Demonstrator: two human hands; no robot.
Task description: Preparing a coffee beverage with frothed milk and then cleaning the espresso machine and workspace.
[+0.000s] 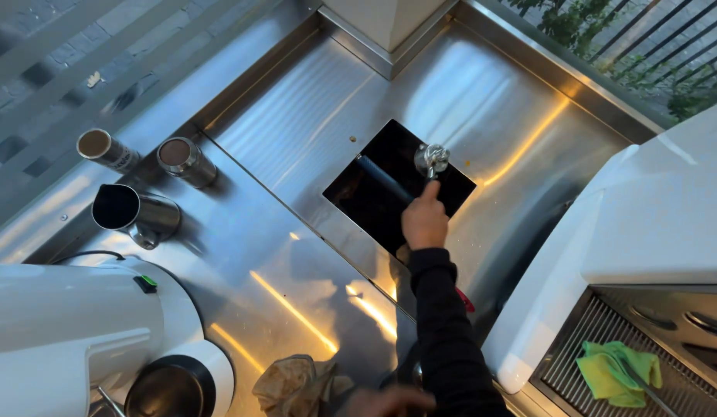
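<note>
The right hand (425,220) reaches out over the square dark opening (397,185) cut into the steel tabletop (297,232), its grip closed around the handle of a portafilter (432,160) whose round metal head hangs over the far part of the hole, just above what looks like a dark bar crossing it. The index finger lies along the handle, pointing toward the head. The left hand (389,401) sits low at the bottom edge of the view, next to a crumpled brown cloth (297,384); only part of it shows, so I cannot tell whether its grip is open or closed on anything.

To do this well, the head should stay squarely over the opening so anything knocked loose falls inside and not on the steel around it. A firm wrist and a short, controlled motion against the bar suits it better than a wide swing, and the fingers should stay back on the handle, clear of the metal rim.

Off to the left stand a steel milk jug (134,212) and two small shakers (185,160), well apart from the hands. A green cloth (617,373) lies on the drip grate at right
</note>
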